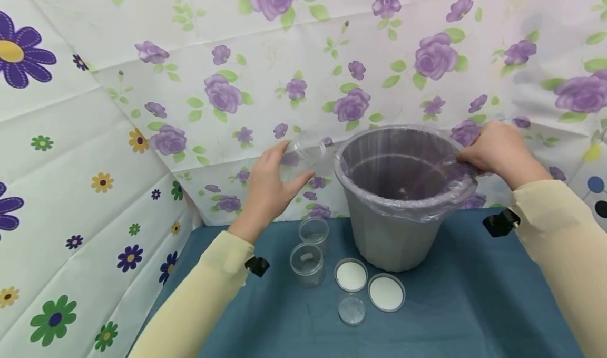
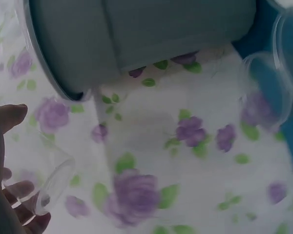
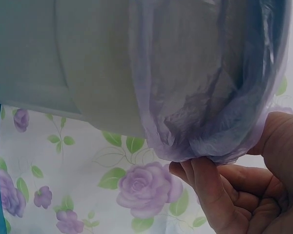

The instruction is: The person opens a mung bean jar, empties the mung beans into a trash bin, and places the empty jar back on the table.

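My left hand holds a clear plastic cup in the air, left of the bin's rim, thumb on one side and fingers on the other. In the left wrist view the cup is tilted and see-through. A grey trash bin stands upright at the back, lined with a thin purple bag folded over its rim. At the bin's right edge my right hand grips the rim and liner. The right wrist view shows the fingers curled against the bunched liner.
Two clear cups stand on the blue tablecloth left of the bin. In front of it lie two round dishes with white contents and a small clear round piece. Flowered sheeting hangs behind and at the left.
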Motion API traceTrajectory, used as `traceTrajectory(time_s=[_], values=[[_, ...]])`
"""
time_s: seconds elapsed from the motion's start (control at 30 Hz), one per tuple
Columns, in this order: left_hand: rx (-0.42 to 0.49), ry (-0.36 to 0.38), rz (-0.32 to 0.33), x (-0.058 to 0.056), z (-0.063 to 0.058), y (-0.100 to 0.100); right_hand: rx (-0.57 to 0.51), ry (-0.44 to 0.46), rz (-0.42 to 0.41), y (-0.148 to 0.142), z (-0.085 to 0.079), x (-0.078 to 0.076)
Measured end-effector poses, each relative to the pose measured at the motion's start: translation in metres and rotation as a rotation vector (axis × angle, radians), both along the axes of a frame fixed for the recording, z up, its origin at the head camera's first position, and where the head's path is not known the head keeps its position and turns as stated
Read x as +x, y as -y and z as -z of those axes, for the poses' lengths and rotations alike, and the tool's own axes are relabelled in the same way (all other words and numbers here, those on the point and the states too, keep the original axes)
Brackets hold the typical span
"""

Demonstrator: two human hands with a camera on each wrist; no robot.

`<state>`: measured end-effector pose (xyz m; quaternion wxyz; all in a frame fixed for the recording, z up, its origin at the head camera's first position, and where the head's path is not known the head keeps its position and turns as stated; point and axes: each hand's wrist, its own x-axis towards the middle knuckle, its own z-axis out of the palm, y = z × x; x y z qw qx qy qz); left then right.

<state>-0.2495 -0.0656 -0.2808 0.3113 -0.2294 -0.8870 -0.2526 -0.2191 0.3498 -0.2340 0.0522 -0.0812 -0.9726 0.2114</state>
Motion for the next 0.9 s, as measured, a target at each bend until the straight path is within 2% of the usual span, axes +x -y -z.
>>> traceTrajectory(time_s=[0.17,0.27,0.33,0.6,0.77,0.9], values=[[0.270,0.253,-0.022,0.008,0.038,0.023,-0.002,-0.002,-0.006,-0.001,0.004,0.002],[0.394,0.347,-0.044,0.012,0.062,0.037,-0.005,-0.014,0.000,-0.001,0.005,0.002],[0.452,0.382,-0.061,0.014,0.078,0.045,-0.005,-0.021,0.009,-0.001,0.006,0.002],[0.528,0.504,-0.207,0.021,0.142,0.064,0.011,-0.036,0.034,0.000,0.002,-0.001],[0.547,0.563,-0.232,0.021,0.175,0.065,-0.004,-0.045,0.031,0.000,0.003,0.001],[0.551,0.591,-0.223,0.021,0.195,0.064,-0.011,-0.045,0.028,-0.001,0.004,0.003]])
